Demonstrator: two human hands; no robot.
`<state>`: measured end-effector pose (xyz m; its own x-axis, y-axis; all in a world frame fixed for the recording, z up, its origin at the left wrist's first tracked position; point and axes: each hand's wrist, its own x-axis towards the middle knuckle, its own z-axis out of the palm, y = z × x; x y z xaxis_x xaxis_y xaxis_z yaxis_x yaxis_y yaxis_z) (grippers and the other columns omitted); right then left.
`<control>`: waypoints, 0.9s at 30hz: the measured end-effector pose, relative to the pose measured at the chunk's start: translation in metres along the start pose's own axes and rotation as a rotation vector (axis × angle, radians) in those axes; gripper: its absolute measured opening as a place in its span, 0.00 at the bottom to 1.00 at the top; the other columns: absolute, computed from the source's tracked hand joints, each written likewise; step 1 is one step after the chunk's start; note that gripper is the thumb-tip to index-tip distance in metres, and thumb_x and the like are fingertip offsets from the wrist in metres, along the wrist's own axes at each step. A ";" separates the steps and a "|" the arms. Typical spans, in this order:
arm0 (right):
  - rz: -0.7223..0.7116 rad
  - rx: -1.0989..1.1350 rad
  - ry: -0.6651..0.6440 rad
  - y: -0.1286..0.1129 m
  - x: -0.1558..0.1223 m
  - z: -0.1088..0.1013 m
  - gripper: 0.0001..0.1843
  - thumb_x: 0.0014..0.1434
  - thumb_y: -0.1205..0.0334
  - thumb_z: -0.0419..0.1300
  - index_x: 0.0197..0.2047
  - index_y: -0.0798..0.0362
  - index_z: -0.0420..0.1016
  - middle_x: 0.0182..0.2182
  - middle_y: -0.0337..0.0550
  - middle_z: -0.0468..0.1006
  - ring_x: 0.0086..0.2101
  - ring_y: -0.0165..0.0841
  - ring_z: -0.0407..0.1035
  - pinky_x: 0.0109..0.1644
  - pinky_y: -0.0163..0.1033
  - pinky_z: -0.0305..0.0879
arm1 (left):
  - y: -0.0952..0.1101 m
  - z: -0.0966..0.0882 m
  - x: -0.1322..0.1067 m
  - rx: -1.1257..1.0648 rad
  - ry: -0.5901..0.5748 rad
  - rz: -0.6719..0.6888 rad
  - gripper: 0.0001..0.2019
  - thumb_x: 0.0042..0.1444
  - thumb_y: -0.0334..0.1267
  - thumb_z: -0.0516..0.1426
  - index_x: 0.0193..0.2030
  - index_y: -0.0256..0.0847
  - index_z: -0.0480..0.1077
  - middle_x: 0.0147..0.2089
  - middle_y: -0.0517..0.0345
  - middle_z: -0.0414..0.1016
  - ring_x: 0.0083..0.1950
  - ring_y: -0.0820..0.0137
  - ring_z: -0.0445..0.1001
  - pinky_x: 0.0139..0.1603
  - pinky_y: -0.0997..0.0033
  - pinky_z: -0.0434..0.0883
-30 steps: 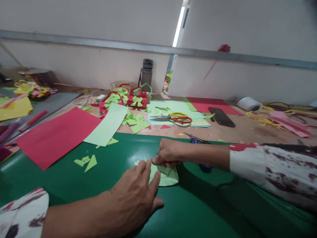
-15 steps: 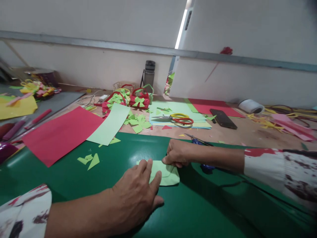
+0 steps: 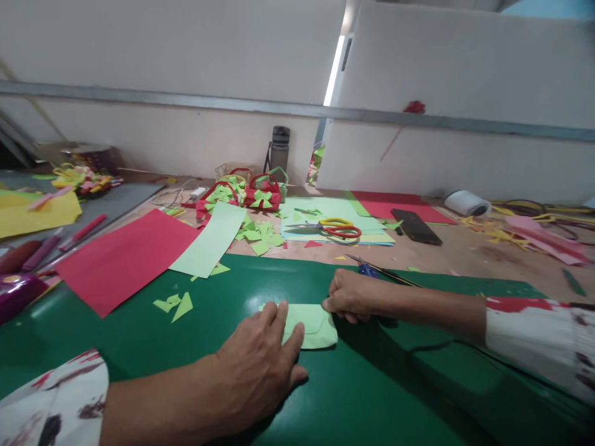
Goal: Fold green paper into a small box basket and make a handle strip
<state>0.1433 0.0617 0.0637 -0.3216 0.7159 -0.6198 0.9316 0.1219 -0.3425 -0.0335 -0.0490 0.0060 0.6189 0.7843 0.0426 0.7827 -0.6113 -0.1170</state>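
A folded piece of light green paper (image 3: 310, 323) lies on the green cutting mat (image 3: 195, 359) in front of me. My left hand (image 3: 260, 359) rests over its left part, fingers stretched out and thumb apart, pressing it down. At the paper's upper right corner is my right hand (image 3: 351, 296), fingers curled in and thumb on the paper's edge. The insides of its fingers are hidden. Behind the right forearm, a blue-handled tool with a pointed metal tip (image 3: 369, 267) is partly covered.
Red paper (image 3: 127, 257), a pale green strip (image 3: 209, 241) and green scraps (image 3: 179, 305) lie to the left. Farther back are scissors (image 3: 341, 228), small red paper baskets (image 3: 263, 192), a bottle (image 3: 279, 148) and a phone (image 3: 416, 227). A white roll (image 3: 466, 203) lies at right.
My right hand has slid to the right along the paper's top edge to its corner. My left hand keeps its place on the paper. The view has tilted up slightly.
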 end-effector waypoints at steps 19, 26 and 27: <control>-0.792 -0.485 0.617 0.010 -0.031 0.054 0.12 0.60 0.56 0.57 0.44 0.52 0.73 0.46 0.48 0.76 0.47 0.41 0.68 0.51 0.49 0.59 | -0.028 -0.036 0.005 -0.489 0.062 -0.112 0.15 0.62 0.38 0.48 0.28 0.37 0.70 0.28 0.57 0.73 0.32 0.70 0.69 0.35 0.72 0.65; -0.883 -0.601 0.807 0.026 -0.010 0.099 0.36 0.57 0.38 0.51 0.55 0.61 0.68 0.54 0.54 0.70 0.52 0.50 0.65 0.50 0.55 0.62 | -0.069 -0.031 0.025 -0.830 0.149 -0.518 0.11 0.55 0.40 0.50 0.29 0.36 0.69 0.24 0.61 0.69 0.25 0.73 0.64 0.26 0.76 0.61; -0.887 -0.610 0.821 0.025 -0.009 0.101 0.37 0.58 0.37 0.49 0.55 0.61 0.68 0.55 0.54 0.70 0.52 0.50 0.65 0.49 0.55 0.62 | -0.074 -0.028 0.027 -0.837 0.125 -0.541 0.11 0.53 0.41 0.51 0.28 0.36 0.68 0.23 0.61 0.68 0.24 0.74 0.63 0.25 0.76 0.60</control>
<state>0.1528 -0.0109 -0.0104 -0.8548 0.4122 0.3152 0.4606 0.8825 0.0949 -0.0727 0.0141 0.0437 0.1311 0.9913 -0.0066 0.7253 -0.0914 0.6823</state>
